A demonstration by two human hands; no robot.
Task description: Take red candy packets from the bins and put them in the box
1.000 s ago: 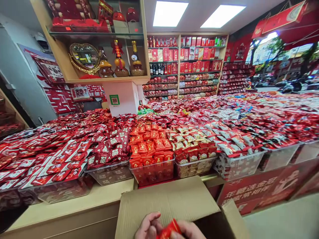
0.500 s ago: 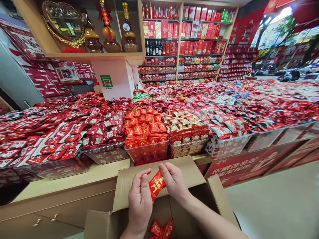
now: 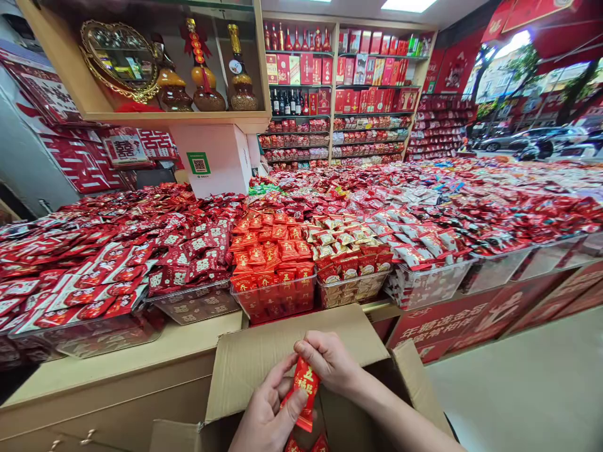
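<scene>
Over an open cardboard box (image 3: 264, 336), both hands hold one red candy packet (image 3: 306, 384) with gold characters on it. My left hand (image 3: 271, 408) grips its lower part, thumb across the front and fingers behind. My right hand (image 3: 330, 363) pinches the top end between thumb and curled fingers. The packet stands nearly upright, its lower end hanging free past the left thumb. Inside the box below, more red packets (image 3: 320, 444) show at the bottom edge of the view, partly hidden by my left hand and the held packet.
Ahead stands a clear bin (image 3: 273, 298) heaped with matching red packets. Right of it is a bin of gold-and-red packets (image 3: 353, 285); left, a bin of dark red ones (image 3: 193, 301). A drawered counter (image 3: 117, 383) runs left; a white pillar (image 3: 217, 160) rises behind.
The packet has turned from slanted to nearly upright. My left thumb has moved onto its front. Both hands sit slightly lower in view, and the camera has tilted up a little.
</scene>
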